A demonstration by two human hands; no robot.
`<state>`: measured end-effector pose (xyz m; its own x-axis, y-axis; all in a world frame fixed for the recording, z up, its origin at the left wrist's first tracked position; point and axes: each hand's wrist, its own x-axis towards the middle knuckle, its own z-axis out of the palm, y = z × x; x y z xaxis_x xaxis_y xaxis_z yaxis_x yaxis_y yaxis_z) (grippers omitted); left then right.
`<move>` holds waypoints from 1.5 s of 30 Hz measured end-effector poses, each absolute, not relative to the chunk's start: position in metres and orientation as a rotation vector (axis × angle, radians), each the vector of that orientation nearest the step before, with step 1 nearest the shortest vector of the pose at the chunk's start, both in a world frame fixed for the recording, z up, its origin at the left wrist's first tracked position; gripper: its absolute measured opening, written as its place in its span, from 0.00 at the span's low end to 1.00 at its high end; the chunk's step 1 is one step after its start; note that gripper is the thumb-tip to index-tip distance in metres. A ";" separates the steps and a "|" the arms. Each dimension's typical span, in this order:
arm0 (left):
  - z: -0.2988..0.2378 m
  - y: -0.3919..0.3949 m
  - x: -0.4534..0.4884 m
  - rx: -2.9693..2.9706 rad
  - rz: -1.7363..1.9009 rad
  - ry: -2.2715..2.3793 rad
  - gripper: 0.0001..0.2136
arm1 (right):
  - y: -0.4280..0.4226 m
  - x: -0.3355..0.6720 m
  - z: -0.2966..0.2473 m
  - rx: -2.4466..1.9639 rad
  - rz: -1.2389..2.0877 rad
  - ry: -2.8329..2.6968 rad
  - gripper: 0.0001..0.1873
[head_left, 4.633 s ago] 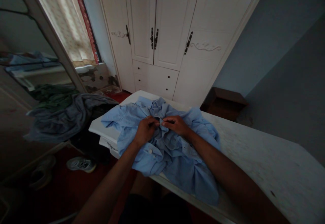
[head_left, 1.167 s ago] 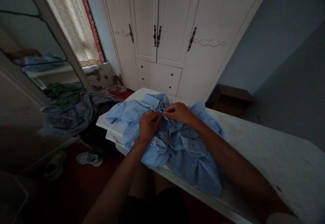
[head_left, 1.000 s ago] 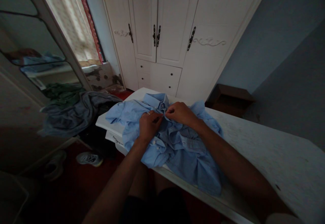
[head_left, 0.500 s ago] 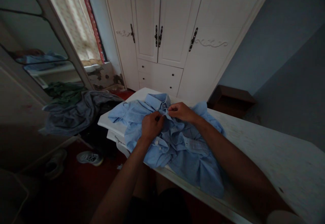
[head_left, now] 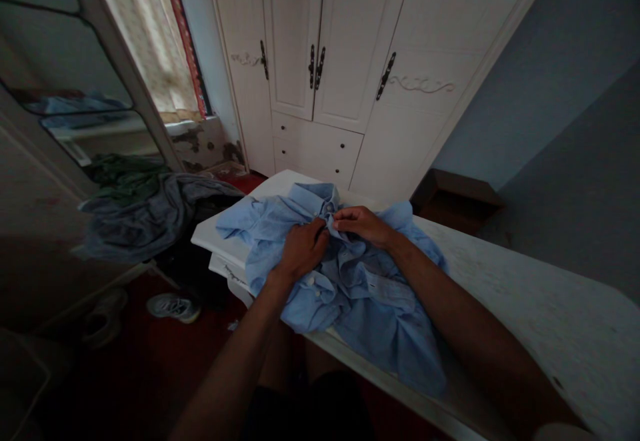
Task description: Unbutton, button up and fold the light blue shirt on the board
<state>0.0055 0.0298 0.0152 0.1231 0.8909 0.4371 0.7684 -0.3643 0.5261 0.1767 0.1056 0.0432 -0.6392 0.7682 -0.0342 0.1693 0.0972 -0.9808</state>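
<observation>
A light blue button-up shirt (head_left: 385,324) lies crumpled on a white table (head_left: 493,274), its collar (head_left: 315,195) at the far side and part of it hanging over the near edge. Just below the collar, my left hand (head_left: 304,247) is closed on the shirt's front edge. Close beside it, my right hand (head_left: 364,224) pinches the same front from the right. The fingertips of both hands nearly meet, and whatever small part lies between them is hidden. White buttons (head_left: 314,284) show on a folded piece nearer me.
Beyond the table stands a white wardrobe (head_left: 295,41) with dark handles. Grey and green clothes (head_left: 145,207) are heaped at the left, below a mirror (head_left: 85,67). A sneaker (head_left: 173,307) sits on the red floor. A brown box-like cabinet (head_left: 457,197) is behind the table.
My left fingers have turned inward and closed nearer the front edge below the collar. My right hand keeps its pinch with little movement. The view has shifted slightly.
</observation>
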 end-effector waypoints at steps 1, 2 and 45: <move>0.015 0.030 0.005 2.226 1.061 1.651 0.09 | 0.106 0.177 0.042 -0.910 1.578 -1.881 0.18; 0.014 0.031 0.005 2.230 1.063 1.638 0.10 | 0.107 0.178 0.042 -0.907 1.575 -1.877 0.19; 0.009 0.030 0.012 2.149 1.088 2.179 0.09 | 0.079 0.162 0.078 -1.189 0.150 -2.381 0.18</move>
